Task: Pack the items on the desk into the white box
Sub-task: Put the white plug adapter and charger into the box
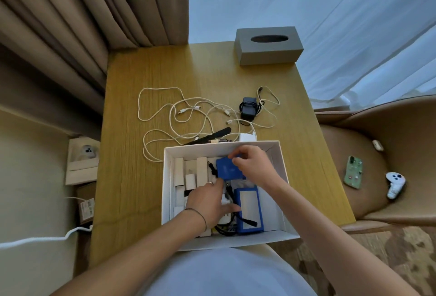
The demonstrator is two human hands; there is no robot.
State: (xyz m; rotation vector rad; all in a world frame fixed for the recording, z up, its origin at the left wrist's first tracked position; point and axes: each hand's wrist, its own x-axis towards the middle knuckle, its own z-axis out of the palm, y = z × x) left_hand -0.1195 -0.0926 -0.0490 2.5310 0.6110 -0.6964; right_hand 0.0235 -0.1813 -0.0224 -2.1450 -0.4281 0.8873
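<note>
Beige curtains [70,12] hang at left above a wooden desk [132,154], w/ sheer drapes [354,24] behind at right. Far left, on a lower surface beside the desk, a small carton [81,163] shows a white controller; a white cord [35,239] trails below it. On the desk, white cables [165,116] lie in loose tangles beyond the white box [282,163], which sits at the near edge. Inside the box, left compartment: several small white cartons [201,173] standing upright. Left hand [210,203], a thin band at the wrist, fingers straight & touching the lower edge of a blue pack [227,169]. Right hand [253,166] pinches the same pack's top corner, holding it tilted over the box's middle. A second blue pack [249,208] lies flat just below, w/ black leads around it. Behind the box: black strap [212,134], white charger [247,136], black adapter [249,108]. Grey tissue box [269,48] at the desk's far edge. At right, a tan chair [377,177] holds a green phone [352,175] & a white controller [395,185]
</note>
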